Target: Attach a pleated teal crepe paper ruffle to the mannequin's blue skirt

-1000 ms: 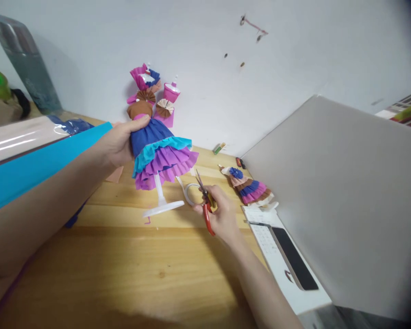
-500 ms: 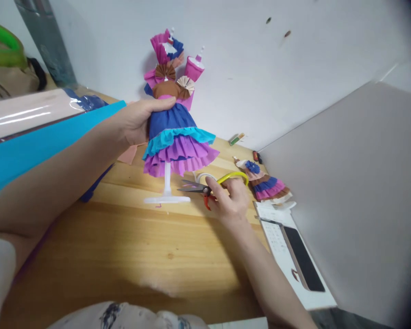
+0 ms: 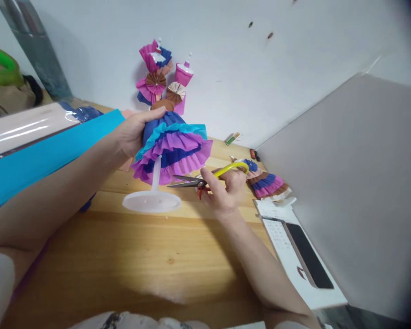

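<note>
My left hand (image 3: 133, 130) is wrapped round the waist of a miniature dress form (image 3: 171, 151) dressed in ruffled crepe paper. Its skirt has a dark blue top, a turquoise ruffle and purple layers beneath. The form is tilted, so the underside of the skirt shows, along with the white stem and round white base (image 3: 152, 202). In my right hand (image 3: 226, 187) are scissors (image 3: 188, 183) with yellow and red handles. Their blades are parted and point left, just below the skirt's hem, near the stem.
Behind stand other decorated dress forms (image 3: 155, 81) against the wall. Another paper dress (image 3: 269, 183) lies at the right, above a phone (image 3: 310, 256) on white paper. Turquoise crepe paper (image 3: 55, 155) and a wrapped pink roll (image 3: 30, 125) lie left, near a bottle (image 3: 37, 50).
My left hand has tipped the dress form back, lifting its base off the table and exposing the skirt's underside. The scissors have moved slightly left with my right hand.
</note>
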A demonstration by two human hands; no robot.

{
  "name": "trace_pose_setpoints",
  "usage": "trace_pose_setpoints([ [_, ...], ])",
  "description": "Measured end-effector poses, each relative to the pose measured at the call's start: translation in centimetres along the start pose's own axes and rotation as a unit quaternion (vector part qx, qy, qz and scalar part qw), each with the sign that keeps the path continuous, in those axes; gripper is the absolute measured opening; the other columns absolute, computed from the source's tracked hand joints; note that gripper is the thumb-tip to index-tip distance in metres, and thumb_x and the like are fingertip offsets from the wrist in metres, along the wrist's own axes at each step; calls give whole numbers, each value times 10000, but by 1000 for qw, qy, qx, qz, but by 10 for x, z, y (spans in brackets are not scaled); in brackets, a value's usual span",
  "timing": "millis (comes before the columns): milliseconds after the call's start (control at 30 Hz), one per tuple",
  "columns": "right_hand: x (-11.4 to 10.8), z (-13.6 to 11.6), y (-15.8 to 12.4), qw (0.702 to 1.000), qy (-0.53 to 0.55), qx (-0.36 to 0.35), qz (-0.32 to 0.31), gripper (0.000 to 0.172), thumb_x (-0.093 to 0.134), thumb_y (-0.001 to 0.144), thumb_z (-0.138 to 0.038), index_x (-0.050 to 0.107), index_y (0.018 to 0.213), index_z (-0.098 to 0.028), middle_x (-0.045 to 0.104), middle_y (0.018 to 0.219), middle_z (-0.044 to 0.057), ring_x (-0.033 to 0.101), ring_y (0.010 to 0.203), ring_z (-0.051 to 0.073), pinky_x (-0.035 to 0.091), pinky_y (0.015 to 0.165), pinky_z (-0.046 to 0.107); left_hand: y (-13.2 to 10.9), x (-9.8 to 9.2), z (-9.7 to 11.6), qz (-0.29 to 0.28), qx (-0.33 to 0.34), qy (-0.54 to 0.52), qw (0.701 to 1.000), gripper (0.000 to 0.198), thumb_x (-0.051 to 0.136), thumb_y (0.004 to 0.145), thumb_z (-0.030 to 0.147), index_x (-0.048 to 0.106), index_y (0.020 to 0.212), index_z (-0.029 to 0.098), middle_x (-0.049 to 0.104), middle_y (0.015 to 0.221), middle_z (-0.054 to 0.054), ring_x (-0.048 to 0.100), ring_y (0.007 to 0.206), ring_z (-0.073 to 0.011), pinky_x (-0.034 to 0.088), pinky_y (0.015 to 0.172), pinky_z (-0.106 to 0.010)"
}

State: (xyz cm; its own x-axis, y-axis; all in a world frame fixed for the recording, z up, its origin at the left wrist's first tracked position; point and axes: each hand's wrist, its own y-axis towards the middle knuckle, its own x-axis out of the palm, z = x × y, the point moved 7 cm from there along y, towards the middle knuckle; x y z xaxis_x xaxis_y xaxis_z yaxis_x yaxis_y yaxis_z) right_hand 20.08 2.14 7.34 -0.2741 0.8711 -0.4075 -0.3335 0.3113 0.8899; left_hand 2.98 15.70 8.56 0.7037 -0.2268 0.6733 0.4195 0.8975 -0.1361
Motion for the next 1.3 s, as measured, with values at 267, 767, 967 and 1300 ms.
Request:
trace_pose_setpoints([
  [267, 1, 7, -4, 999, 26, 12, -14, 207, 626, 935, -232, 767, 1027, -352, 504, 743, 34, 474, 691, 172, 336, 666, 352, -8, 5, -2, 56, -29, 42, 997, 409, 433, 1065, 249, 650, 745, 115, 692, 609, -22, 640, 592, -139, 503, 985, -371],
  [767, 29, -20, -41, 934, 94, -42, -343, 247, 572, 946, -166, 715, 1145, -192, 647, 875, 88, 586, 831, 217, 448, 742, 350, 3, -6, 11, 15, 68, 50, 996, 259, 532, 1003, 272, 677, 837, 137, 723, 763, -26, 696, 802, -165, 510, 1049, -377],
  [967, 21, -41, -63, 815, 143, 10, -562, 677, 541, 885, -74, 403, 1544, -150, 702, 1133, 154, 659, 1027, 265, 524, 904, 391, 1, -4, 14, -13, 90, 62, 994, 221, 550, 998, 265, 676, 883, 124, 725, 803, -38, 695, 908, -183, 507, 1048, -369],
  [1300, 29, -27, -46, 832, 247, 191, -458, 235, 599, 915, -168, 726, 1112, -187, 762, 960, 93, 719, 816, 226, 533, 701, 310, -2, 9, 8, -97, 98, 162, 977, 238, 588, 959, 278, 700, 864, 91, 736, 793, -97, 721, 874, -249, 551, 988, -469],
])
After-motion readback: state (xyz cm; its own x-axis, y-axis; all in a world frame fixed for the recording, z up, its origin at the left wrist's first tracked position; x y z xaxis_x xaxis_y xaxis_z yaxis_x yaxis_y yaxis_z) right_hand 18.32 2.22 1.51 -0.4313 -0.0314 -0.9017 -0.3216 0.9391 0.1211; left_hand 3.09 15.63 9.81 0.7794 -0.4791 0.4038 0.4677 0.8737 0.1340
